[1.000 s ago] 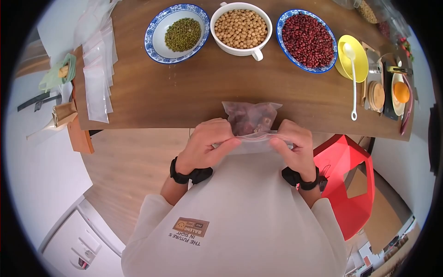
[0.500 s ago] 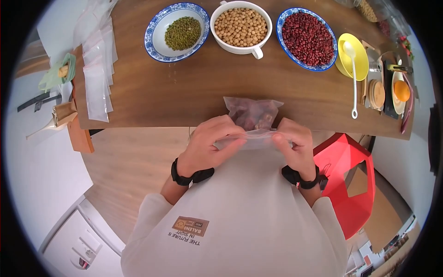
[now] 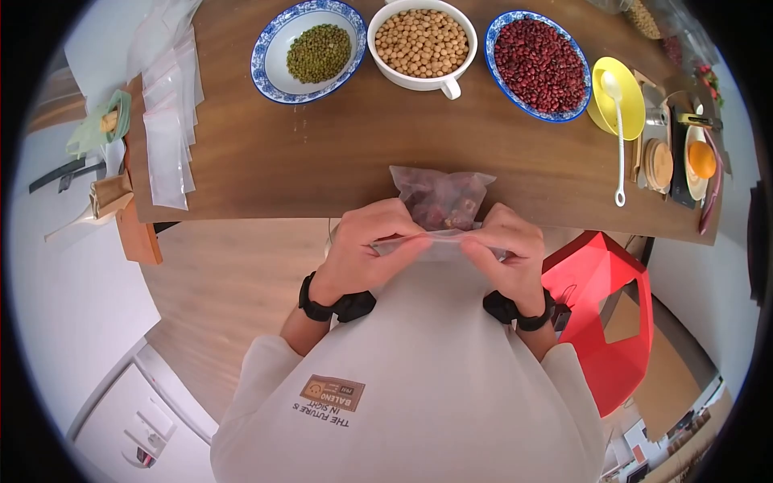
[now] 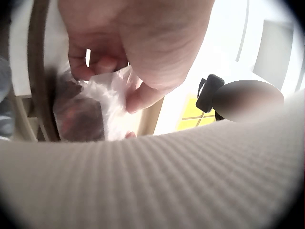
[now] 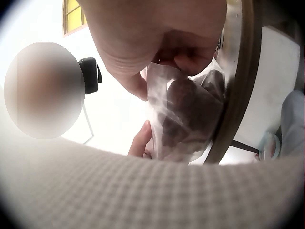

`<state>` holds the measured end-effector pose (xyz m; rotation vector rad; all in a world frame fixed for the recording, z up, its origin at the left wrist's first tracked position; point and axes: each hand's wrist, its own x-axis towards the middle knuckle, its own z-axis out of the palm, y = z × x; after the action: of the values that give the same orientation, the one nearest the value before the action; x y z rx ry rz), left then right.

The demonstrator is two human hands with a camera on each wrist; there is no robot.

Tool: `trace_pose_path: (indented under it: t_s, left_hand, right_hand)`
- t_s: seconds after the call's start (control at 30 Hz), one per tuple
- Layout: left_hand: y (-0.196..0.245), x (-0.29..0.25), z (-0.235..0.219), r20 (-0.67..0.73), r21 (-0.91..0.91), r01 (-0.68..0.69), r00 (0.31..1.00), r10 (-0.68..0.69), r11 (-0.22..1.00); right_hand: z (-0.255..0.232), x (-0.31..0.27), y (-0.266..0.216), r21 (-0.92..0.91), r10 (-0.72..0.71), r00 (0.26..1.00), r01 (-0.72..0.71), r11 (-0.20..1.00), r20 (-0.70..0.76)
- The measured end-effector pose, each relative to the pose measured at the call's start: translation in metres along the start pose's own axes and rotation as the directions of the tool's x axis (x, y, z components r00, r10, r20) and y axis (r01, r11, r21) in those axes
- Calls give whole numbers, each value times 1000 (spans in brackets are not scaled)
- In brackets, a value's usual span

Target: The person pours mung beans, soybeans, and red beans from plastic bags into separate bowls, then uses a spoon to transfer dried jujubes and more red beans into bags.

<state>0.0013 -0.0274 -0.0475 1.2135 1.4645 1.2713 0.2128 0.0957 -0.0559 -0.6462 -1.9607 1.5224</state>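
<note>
A clear plastic bag [image 3: 441, 198] with dark red pieces inside lies at the table's front edge, its mouth toward the person. The left hand [image 3: 372, 244] pinches the left part of that mouth between thumb and curled fingers. On the other side, the right hand [image 3: 510, 253] pinches the mouth the same way, its thumb close to the left thumb. In the left wrist view, the left hand [image 4: 138, 43] grips the crinkled bag [image 4: 81, 114]. From the right wrist, the right hand [image 5: 157, 38] holds the bag [image 5: 186, 114], with dark round pieces showing through.
Along the back of the table [image 3: 322, 161] stand a bowl of green beans [image 3: 319, 53], a white pot of chickpeas [image 3: 422, 43], a plate of red beans [image 3: 539, 66] and a yellow bowl [image 3: 628, 113] with a white spoon [image 3: 618, 145]. Empty bags [image 3: 167, 121] lie left; a red box [image 3: 600, 322] is below right.
The right thumb has moved left along the bag's mouth, nearer the left thumb. The left hand has shifted slightly up and right. Both hands still hold the bag, which sits slightly higher.
</note>
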Motion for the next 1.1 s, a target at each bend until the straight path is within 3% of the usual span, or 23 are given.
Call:
trace_pose_path:
  t_s: [0.33,0.4,0.5,0.7,1.1]
  left_hand:
    - [6,4,8,-21,37,-28,999,29,999]
    - [4,5,9,-20,94,-123,992,125,988]
    - [1,6,10,-28,98,-148,988,151,984]
    - [6,5,13,-51,46,-43,998,45,998]
    - [-1,4,14,-71,-10,-25,997,24,1000]
  right_hand:
    - [1,0,4,77,-30,999,33,997,-40]
    - [0,0,3,64,14,999,-11,998,-42]
    - [-1,3,2,1,-31,999,31,1000,8]
    - [1,6,-6,2,-3,1000,3,1000,12]
    - [6,5,-6,7,21,1000,-21,1000,-17]
